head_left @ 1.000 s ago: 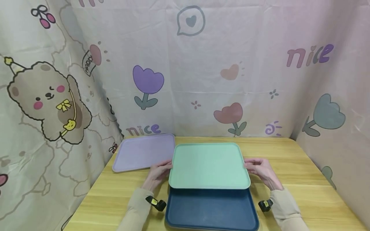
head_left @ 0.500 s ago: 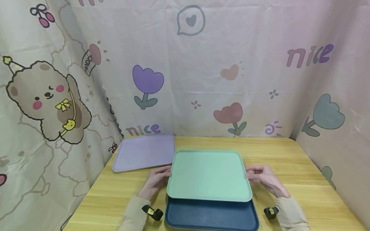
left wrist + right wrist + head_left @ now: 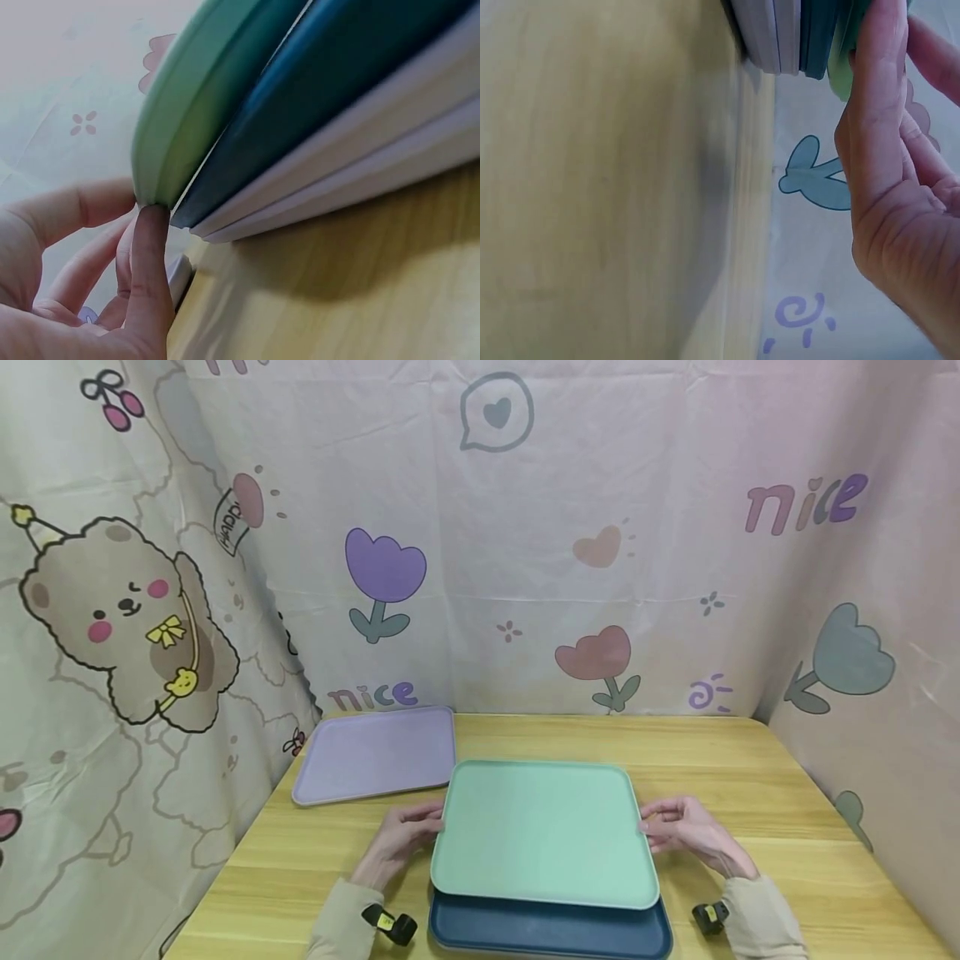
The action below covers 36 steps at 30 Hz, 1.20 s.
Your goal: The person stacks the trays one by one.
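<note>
A mint-green rectangular tray (image 3: 546,831) overlaps a dark blue tray (image 3: 551,928), whose front strip shows in the head view. My left hand (image 3: 400,843) pinches the green tray's left edge between thumb and fingers. At the opposite edge, my right hand (image 3: 692,837) holds the tray the same way. Seen from the left wrist, a narrow wedge of space separates the green tray from the blue tray (image 3: 300,97) near the hand. Pale trays (image 3: 352,169) lie stacked beneath the blue one.
A lavender tray (image 3: 375,756) lies flat at the back left of the wooden table (image 3: 705,747). Patterned cloth (image 3: 510,527) hangs behind the table and along both sides.
Both hands have brought the green tray toward the person, lower in the head view. It now covers more of the blue tray. The lavender tray has stayed put.
</note>
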Each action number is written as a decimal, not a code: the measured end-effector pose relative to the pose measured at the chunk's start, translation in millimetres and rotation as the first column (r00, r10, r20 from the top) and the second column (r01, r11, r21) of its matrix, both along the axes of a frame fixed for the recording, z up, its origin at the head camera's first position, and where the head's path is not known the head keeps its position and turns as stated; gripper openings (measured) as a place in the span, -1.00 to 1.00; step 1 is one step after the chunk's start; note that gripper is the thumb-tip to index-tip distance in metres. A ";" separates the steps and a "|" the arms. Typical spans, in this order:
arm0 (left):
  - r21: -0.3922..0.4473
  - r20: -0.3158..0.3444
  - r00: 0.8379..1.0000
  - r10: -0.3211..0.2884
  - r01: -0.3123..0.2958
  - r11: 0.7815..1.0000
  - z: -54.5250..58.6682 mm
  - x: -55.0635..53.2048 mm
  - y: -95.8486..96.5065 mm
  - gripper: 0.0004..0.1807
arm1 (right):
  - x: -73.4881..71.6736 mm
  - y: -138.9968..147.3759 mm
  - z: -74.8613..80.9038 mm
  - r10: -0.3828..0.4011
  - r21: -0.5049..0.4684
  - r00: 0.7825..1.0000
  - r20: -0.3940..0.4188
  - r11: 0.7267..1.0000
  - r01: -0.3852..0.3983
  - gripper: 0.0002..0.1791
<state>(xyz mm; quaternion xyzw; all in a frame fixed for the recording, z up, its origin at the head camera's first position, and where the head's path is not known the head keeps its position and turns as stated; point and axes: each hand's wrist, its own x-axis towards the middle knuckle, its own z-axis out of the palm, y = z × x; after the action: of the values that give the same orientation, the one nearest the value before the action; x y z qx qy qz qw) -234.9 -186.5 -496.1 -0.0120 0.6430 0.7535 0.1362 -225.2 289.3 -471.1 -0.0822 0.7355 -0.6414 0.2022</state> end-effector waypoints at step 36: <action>-0.206 -0.128 0.961 -0.247 0.217 0.954 9.1 -26.0 19.4 -0.25 | -23.8 -11.8 -11.3 -0.015 0.112 0.994 -0.104 0.993 0.027 -0.28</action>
<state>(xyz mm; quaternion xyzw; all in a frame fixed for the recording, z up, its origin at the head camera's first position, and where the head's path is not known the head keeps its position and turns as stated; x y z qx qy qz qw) -260.9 -167.1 -486.9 0.1086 0.7173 0.6663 0.1726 -248.9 277.5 -482.4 -0.0958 0.7810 -0.5956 0.1616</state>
